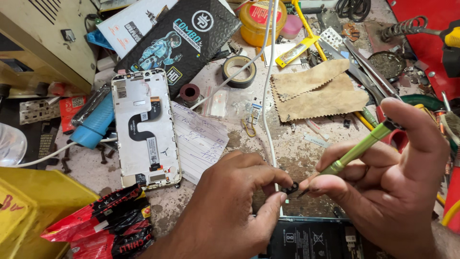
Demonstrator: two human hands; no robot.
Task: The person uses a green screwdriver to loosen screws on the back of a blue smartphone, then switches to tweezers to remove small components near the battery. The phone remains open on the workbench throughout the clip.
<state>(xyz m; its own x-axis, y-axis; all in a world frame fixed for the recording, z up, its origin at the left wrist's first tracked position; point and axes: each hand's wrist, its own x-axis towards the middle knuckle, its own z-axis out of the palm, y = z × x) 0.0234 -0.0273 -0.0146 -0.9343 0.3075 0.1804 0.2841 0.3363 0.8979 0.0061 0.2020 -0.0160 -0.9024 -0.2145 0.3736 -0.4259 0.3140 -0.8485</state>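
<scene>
Cluttered bench (306, 144), opened phone (145, 127) lying left of both hands, right hand (388, 168) – fingers closed round a green screwdriver (357, 151), left hand (235, 201) – fingertips pinching a small black ring (290, 188) at the screwdriver's tip.

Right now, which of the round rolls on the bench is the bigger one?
The black tape roll, lying flat by the white cables, is bigger. The small dark red spool beside the opened phone is clearly smaller.
</scene>
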